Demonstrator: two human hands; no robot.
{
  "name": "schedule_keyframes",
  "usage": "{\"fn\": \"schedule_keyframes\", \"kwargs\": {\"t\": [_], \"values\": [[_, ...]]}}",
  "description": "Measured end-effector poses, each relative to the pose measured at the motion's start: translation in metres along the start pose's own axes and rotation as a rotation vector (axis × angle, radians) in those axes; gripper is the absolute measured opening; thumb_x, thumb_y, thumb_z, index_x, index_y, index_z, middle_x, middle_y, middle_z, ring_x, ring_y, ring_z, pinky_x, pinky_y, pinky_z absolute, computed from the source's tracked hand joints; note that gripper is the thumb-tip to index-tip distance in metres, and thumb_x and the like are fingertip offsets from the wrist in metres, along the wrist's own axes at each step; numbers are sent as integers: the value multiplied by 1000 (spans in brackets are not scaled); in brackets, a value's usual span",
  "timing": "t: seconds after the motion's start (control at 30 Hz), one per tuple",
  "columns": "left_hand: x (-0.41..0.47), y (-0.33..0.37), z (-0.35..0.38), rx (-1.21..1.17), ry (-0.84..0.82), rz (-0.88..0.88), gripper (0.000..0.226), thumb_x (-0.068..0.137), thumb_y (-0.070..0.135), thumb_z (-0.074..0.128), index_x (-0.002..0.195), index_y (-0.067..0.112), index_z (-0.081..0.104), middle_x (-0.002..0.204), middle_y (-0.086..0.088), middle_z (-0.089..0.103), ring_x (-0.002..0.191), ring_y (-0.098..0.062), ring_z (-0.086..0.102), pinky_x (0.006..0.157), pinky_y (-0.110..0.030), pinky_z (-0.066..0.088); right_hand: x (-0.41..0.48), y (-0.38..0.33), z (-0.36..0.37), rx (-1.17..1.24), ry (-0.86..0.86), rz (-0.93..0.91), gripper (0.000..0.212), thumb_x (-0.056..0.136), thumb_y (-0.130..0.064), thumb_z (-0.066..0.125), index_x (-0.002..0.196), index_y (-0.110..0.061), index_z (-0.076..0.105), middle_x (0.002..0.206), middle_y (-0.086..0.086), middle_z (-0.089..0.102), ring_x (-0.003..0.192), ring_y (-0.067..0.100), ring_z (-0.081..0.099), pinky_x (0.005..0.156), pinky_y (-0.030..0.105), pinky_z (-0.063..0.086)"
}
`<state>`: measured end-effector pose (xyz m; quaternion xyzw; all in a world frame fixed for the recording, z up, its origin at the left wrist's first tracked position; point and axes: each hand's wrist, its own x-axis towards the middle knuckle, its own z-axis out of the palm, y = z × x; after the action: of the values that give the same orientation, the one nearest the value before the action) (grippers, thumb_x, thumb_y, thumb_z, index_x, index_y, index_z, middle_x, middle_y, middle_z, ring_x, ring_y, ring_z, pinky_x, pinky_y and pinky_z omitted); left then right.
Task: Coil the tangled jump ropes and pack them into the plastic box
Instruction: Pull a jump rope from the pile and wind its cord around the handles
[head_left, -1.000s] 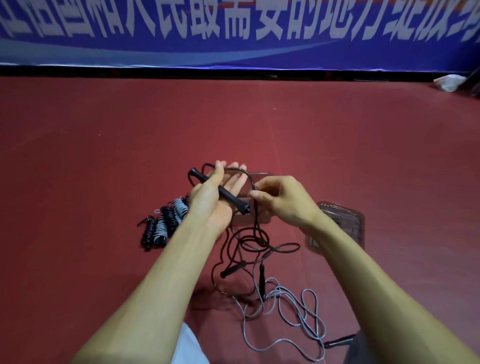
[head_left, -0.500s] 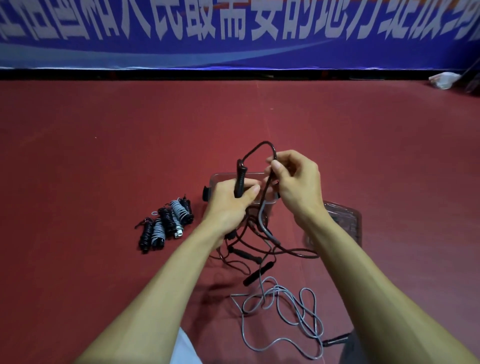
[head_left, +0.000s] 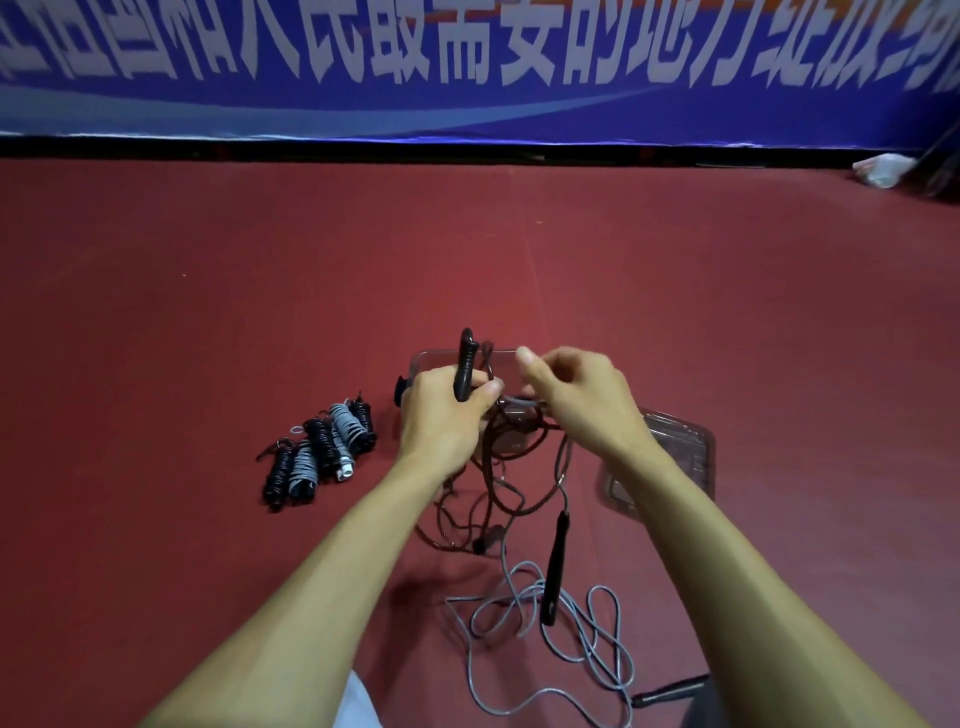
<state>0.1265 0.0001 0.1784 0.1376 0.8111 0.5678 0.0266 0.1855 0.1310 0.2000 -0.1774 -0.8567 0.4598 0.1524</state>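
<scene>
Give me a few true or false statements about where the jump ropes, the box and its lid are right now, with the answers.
1. The left hand grips a black handle upright. True.
2. The coiled ropes lie inside the plastic box. False: they lie on the floor, left of the box.
3. A grey rope lies loose on the floor. True.
4. The lid is on the box. False: it lies on the floor, right of the box.
5. The right hand lies flat on the floor. False: it is raised, fingers curled on the dark rope.
</scene>
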Motion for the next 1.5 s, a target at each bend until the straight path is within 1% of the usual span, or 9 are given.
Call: {"fn": "schedule_keyframes", "kwargs": {"t": [0.13, 0.23, 0.33, 0.57, 0.7, 0.93, 1.17, 1.37, 1.5], "values": [[2, -2, -3, 3, 42, -30, 8, 88, 22, 71, 85, 15, 73, 74, 0, 70, 72, -18, 67, 66, -29, 53, -4, 1, 0, -156, -214, -60, 35, 88, -53, 61, 80, -20, 72, 71, -10, 71, 68, -1, 63, 60, 16, 46], [2, 0, -6, -64, 68, -42, 10, 90, 17, 69, 90, 8, 72, 72, 0, 66, 61, -8, 60, 50, -11, 42, -1, 1, 3, -200, -153, -115, 29, 93, -35, 62, 68, -22, 67, 47, -14, 57, 49, -3, 53, 48, 10, 36], [1, 2, -7, -105, 77, -56, 7, 92, 16, 67, 90, 10, 70, 74, 1, 66, 59, -2, 59, 47, -7, 41, 2, 2, 10, -252, -62, -105, 33, 96, -32, 59, 74, -11, 72, 56, 0, 62, 53, 12, 51, 45, 15, 36], [4, 4, -16, -245, 135, -56, 12, 94, 20, 64, 82, 23, 63, 72, 11, 65, 71, -5, 62, 69, -22, 47, 12, 22, 16, -224, -69, 72, 34, 91, -34, 65, 72, -7, 71, 70, 13, 72, 73, 33, 69, 73, 45, 58], [1, 7, -19, -235, 91, -38, 21, 91, 17, 67, 75, 28, 62, 72, 9, 65, 70, -9, 63, 75, -30, 52, 9, 23, 13, -422, -39, -8, 17, 93, -23, 59, 98, -16, 74, 100, 11, 72, 96, 30, 65, 81, 34, 50], [-2, 8, -15, -217, 57, -38, 8, 87, 10, 71, 81, 13, 67, 68, 3, 64, 50, -4, 62, 63, -33, 60, 6, 12, 10, 19, -35, -70, 16, 90, -37, 64, 83, -25, 71, 77, -7, 72, 75, 12, 65, 76, 35, 52], [-1, 8, -11, -410, 71, -168, 13, 90, 5, 66, 78, 7, 61, 63, -3, 61, 51, -10, 65, 59, -32, 60, -2, 0, 5, 432, -102, -74, 17, 93, -9, 62, 77, -13, 64, 63, 4, 48, 53, 15, 41, 54, 30, 38], [2, 14, -8, -652, 196, -295, 15, 95, 5, 60, 80, 6, 57, 60, -4, 62, 49, -14, 65, 49, -27, 56, -6, -7, 5, 318, -263, -46, 36, 94, -42, 59, 68, -17, 51, 61, 5, 56, 58, 21, 48, 60, 35, 40], [3, 15, -7, -651, 256, -242, 12, 96, 5, 58, 84, 7, 56, 81, -8, 61, 66, -16, 65, 65, -25, 60, 3, 6, 8, 175, -92, -22, 17, 86, -14, 69, 80, -21, 56, 64, 0, 63, 55, 18, 59, 60, 42, 55]]}}
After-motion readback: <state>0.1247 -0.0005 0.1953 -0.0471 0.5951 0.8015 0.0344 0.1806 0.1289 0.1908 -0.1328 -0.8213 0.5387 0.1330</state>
